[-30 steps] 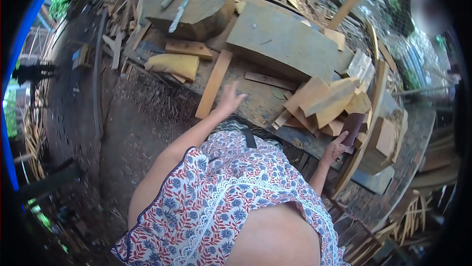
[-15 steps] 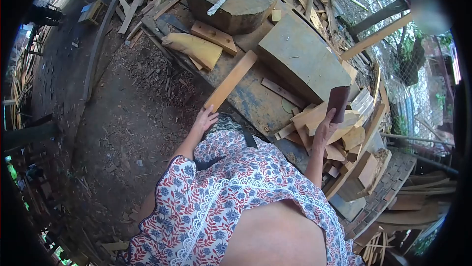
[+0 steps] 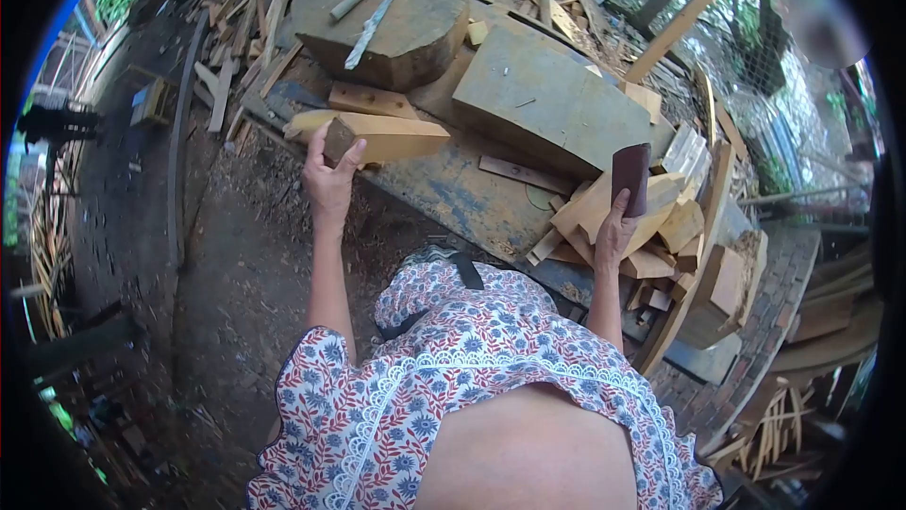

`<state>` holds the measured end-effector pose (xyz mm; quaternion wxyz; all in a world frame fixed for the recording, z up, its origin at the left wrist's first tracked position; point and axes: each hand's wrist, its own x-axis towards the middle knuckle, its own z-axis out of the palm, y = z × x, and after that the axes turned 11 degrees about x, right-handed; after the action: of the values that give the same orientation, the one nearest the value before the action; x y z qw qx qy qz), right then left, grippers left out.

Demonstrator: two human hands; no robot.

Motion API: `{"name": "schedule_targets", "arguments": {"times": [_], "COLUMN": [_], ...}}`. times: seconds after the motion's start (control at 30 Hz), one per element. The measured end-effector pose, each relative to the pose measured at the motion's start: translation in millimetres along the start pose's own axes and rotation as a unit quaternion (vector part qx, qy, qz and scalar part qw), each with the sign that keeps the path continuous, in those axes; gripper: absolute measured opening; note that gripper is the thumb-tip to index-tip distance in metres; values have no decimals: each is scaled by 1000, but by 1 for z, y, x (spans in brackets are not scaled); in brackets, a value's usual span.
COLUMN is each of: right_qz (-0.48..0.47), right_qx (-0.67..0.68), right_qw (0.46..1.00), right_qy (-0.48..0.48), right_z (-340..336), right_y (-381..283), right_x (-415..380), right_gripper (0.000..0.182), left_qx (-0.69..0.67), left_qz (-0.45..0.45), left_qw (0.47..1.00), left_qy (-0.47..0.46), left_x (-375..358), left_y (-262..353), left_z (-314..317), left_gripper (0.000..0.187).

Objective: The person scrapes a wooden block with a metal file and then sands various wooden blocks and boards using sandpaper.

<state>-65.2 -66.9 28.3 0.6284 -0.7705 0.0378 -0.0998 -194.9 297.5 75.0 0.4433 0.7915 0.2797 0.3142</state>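
My left hand (image 3: 330, 175) grips one end of a squared wooden block (image 3: 396, 137), thumb and fingers on opposite sides of it. The block is raised over the near edge of the workbench, its darker end face turned toward me. In my right hand (image 3: 615, 232) is a folded, dark brown sheet that looks like sandpaper (image 3: 630, 175), held upright above a pile of wood offcuts (image 3: 651, 213). Behind the held block lies a yellowish piece of wood (image 3: 304, 121), mostly hidden, and a reddish-brown wooden piece with holes (image 3: 370, 100).
A big round chopping block (image 3: 377, 24) carries a chisel-like tool (image 3: 349, 5) and a pale strip (image 3: 377, 24). Beside it stands a heavy squared timber (image 3: 557, 100) with nails on top. Wood scraps (image 3: 269, 10) are heaped at the back left.
My left hand has lifted the wooden block and moved it left and away from me, turning its end toward me. My right hand still holds the sandpaper, slightly lower left. The view has shifted.
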Motion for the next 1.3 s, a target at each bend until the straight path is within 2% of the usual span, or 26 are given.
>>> {"name": "schedule_targets", "arguments": {"times": [0.13,0.17,0.2,0.3,0.37,0.43,0.5,0.57,0.63,0.7,0.73,0.77,0.8,0.83,0.87,0.9,0.97,1.0,1.03,1.07,1.1,1.17,1.2,1.23,1.3], "right_qz": [-26,-5,15,-15,9,-20,-71,-103,-159,-227,-291,-292,-221,-149,-130,-137,-111,-133,-155,-82,-81,-184,-146,-145,-154], "right_qx": [20,28,36,-2,12,55,59,59,106,119,106,107,117,127,152,97,-42,-51,-59,-68,-67,47,65,120,205], "right_qw": [999,999,998,998,999,998,995,988,956,916,902,902,914,920,911,930,951,954,955,952,950,946,950,935,897], "right_qy": [43,46,47,57,51,12,-42,-103,-224,-308,-301,-299,-319,-339,-360,-327,-287,-265,-244,-286,-293,-263,-268,-300,-360], "right_z": [-23,-27,-30,-33,-30,-19,-3,17,37,62,74,78,80,81,77,82,94,92,92,88,85,87,88,91,105], "right_y": [17,17,16,9,-5,-17,-35,-83,-114,-111,-98,-89,-84,-82,-81,-57,22,36,28,22,1,-41,-59,-75,-96], "right_x": [-1,-3,-4,-7,-8,-3,4,-2,-6,-10,-8,-3,4,12,25,38,70,77,81,80,72,50,34,19,-7], "right_gripper": [51,50,50,48,46,41,38,34,37,46,51,51,52,54,53,52,49,49,50,49,49,54,57,58,56], "left_qx": [-86,-98,-124,-130,-128,-32,-61,-49,-74,-98,-103,-109,-68,-69,-76,-83,-31,30,90,76,79,113,101,102,14], "left_qz": [54,80,61,145,170,186,197,169,157,143,123,103,142,143,113,81,81,94,106,66,60,56,22,20,-38], "left_qw": [991,987,981,966,958,956,949,951,950,949,957,963,964,964,967,969,975,974,970,973,973,985,986,987,990], "left_qy": [-83,-95,-136,-170,-190,-227,-241,-255,-261,-263,-243,-223,-215,-213,-215,-217,-205,-203,-199,-209,-206,-115,-129,-126,-134], "left_x": [14,15,15,13,6,-5,-10,-16,-19,-21,-21,-20,-17,-18,-21,-25,-31,-30,-28,-32,-34,-31,-29,-28,-25], "left_y": [60,73,81,88,80,81,86,91,85,77,74,72,73,69,63,60,63,57,59,63,63,57,40,34,30], "left_z": [17,27,38,88,115,127,129,124,128,128,127,125,119,116,111,105,92,89,85,82,83,90,95,98,103], "left_gripper": [46,48,49,51,51,54,52,52,51,51,50,49,47,47,46,46,44,45,46,44,44,46,43,43,43]}}
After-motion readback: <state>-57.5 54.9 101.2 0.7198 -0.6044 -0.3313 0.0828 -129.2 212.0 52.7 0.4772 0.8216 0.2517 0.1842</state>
